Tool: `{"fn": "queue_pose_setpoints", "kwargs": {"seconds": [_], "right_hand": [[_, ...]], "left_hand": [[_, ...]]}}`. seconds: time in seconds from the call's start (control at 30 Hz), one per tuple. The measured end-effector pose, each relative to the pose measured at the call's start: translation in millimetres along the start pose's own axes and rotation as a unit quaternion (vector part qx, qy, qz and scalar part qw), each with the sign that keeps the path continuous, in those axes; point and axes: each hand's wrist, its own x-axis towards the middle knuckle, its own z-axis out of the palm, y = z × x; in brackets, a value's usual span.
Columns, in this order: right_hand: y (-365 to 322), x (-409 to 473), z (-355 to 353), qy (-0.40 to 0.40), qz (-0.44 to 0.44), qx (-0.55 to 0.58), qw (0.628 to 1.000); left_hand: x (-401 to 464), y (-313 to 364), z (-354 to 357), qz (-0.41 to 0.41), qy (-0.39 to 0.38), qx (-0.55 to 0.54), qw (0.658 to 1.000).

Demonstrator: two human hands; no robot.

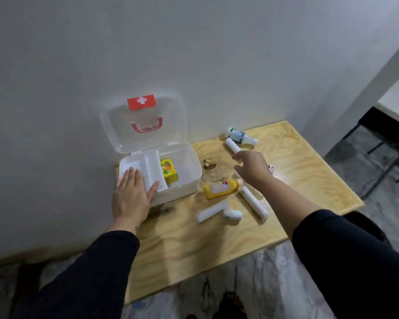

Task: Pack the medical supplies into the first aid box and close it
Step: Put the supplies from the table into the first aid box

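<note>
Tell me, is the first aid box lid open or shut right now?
Open. The clear lid stands upright against the wall, hinged behind the first aid box, whose inside shows a yellow carton.

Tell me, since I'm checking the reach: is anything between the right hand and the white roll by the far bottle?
Nothing visible. The right hand is open with fingertips just short of the white roll, with only bare table around.
</note>
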Motion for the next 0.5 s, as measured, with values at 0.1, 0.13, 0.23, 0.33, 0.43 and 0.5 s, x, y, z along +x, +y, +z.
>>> {"fn": "queue_pose_setpoints", "kwargs": {"seconds": [0.1, 0.13, 0.23, 0.33, 0.43, 0.5], "right_hand": [[44, -13, 2, -0.016, 0.047, -0.032, 0.998], [56, -16, 4, -0.022, 0.054, -0.042, 0.997], [81, -23, 13, -0.031, 0.067, -0.045, 0.996], [95, -27, 24, -0.038, 0.066, -0.045, 0.996], [100, -25, 30, -0.020, 0.050, -0.042, 0.998], [99, -22, 30, -0.014, 0.053, -0.030, 0.998]], "left_hand": [[1, 0, 1, 0.003, 0.004, -0.004, 1.000], [1, 0, 1, 0.002, 0.004, -0.006, 1.000], [2, -1, 2, 0.001, 0.004, -0.003, 1.000], [1, 0, 3, -0.002, 0.006, 0.001, 1.000], [1, 1, 3, 0.000, 0.008, 0.003, 1.000], [0, 1, 3, 0.002, 0.006, 0.006, 1.000]]}}
